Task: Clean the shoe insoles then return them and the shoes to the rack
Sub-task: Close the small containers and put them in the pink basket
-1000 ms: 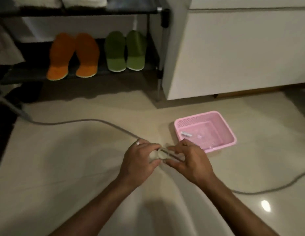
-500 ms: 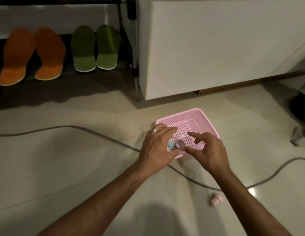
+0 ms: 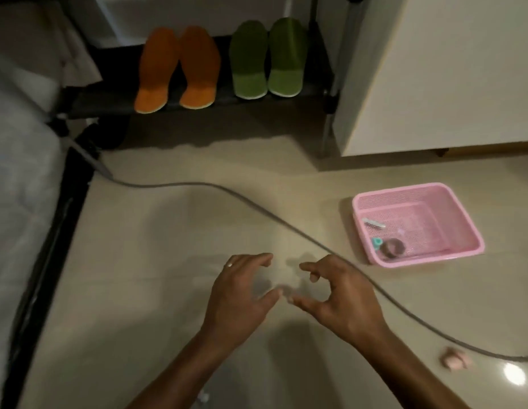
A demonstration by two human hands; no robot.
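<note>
The two flat orange foam-looking insoles (image 3: pixel 177 69) and the two green insoles (image 3: pixel 265 59) with paler green heels are lined up side by side on the bottom shelf of the black metal shoe rack (image 3: pixel 109 104), toes pointing to the back, heels hanging right at the front edge. The orange pair touch each other along the middle, same with the green pair, small gap between the two pairs.

Down front, both hands hover over the glossy beige tile floor (image 3: pixel 138 261). The left hand (image 3: pixel 239 296) has a ring on, fingers loosely spread and bent, nothing in it. The right hand (image 3: pixel 339 293) is the same deal, fingers half curled, empty. Thumb tips nearly meet.

A grey rubbery cable (image 3: pixel 257 203) snakes across the floor from the rack's left foot, passing just past the right hand. Beyond it sits a pink perforated plastic basket (image 3: pixel 463 228), rectangular with rounded corners, holding a small teal bit and a dark round thing, too blurry to say what. A little pink cap-like lump (image 3: pixel 456 359) lies on the tile near the cable at lower right. White cabinet side (image 3: pixel 448 69) stands right of the rack. Lots of bare tile between hands and shelf.
</note>
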